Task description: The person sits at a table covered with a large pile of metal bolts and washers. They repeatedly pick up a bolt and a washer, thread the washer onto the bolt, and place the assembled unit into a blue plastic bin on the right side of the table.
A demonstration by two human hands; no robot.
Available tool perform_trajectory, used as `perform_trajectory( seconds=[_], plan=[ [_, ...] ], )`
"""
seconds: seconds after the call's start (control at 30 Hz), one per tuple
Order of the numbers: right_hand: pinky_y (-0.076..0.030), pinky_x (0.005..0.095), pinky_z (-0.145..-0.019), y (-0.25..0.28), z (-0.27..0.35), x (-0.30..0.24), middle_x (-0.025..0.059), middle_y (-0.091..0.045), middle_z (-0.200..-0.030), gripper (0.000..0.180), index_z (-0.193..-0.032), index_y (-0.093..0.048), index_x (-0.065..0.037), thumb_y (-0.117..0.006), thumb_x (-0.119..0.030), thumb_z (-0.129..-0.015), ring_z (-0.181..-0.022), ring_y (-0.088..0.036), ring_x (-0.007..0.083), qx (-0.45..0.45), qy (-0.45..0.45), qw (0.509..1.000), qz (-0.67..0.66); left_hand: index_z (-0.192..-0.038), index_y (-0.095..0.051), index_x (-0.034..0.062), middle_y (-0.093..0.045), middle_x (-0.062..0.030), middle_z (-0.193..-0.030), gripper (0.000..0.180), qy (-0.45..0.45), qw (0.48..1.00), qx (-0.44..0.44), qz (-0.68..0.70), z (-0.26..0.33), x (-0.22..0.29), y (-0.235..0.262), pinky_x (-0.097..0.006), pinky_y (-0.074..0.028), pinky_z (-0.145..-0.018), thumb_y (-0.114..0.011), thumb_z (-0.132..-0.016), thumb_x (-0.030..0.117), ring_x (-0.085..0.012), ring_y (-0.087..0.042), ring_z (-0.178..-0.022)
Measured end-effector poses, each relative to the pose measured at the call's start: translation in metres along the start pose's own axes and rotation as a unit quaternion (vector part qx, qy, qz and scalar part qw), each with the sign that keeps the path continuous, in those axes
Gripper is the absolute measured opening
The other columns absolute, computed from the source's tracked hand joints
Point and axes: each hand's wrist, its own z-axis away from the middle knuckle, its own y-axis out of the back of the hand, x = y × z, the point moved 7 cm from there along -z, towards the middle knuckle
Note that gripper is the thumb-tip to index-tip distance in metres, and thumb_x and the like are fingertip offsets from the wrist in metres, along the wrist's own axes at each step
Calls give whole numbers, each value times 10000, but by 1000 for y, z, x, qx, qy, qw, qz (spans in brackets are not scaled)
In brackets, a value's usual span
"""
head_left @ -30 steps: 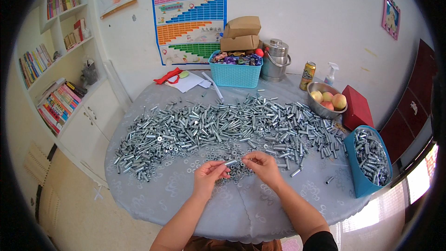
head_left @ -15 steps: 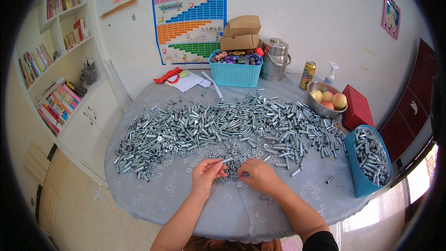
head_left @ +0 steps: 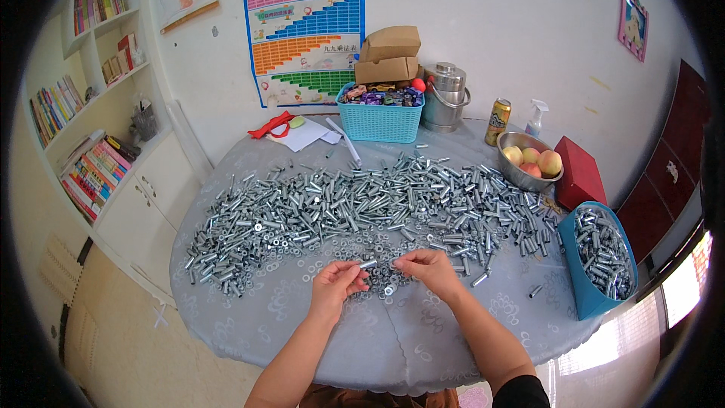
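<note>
Steel sleeve pinched in left hand fingertips, long axis near horizontal, free end pointing right toward right hand. Right fingers, lifted a second ago, are now down and closed over the washers, contents hidden. Sleeve sits low over grey table, before the bolt heap. Likely picking a washer.

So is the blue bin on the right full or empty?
Partly full. The blue bin holds a heap of silvery metal sleeves, but its blue inner wall shows bare near the front.
</note>
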Motion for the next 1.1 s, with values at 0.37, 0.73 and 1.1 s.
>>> perform_trajectory(
  seconds=[0.37, 0.73, 1.1],
  plan=[
    [-420, 194, -604, -4, -4, 5, -16, -613, -802, 156, -873, -658, -28, -674, -166, -802, -682, -517, 44, 5, 18, 998, -67, -933, -580, -21, -622, -136, -816, 118, 64, 997, -53, 10, 2, -8, -6, -340, -557, -657, -564, -854, 65, -182, -619, -708],
    [-445, 207, -651, -15, 4, -10, 24, -613, -840, 170, -948, -641, -14, -643, -125, -820, -736, -549, 71, 17, 109, 990, 88, -957, -577, -23, -628, -147, -855, 127, 64, 996, -56, 8, 3, -8, -7, -323, -555, -685, -554, -855, 50, -187, -627, -751],
    [-452, 205, -717, 66, -4, -19, 38, -635, -875, 163, -990, -612, 20, -552, -76, -872, -802, -573, 80, 196, 140, 970, 33, -963, -578, -30, -626, -150, -871, 135, 29, 999, -20, 24, -2, -5, 0, -316, -558, -682, -559, -859, 53, -164, -616, -727]
  ],
)
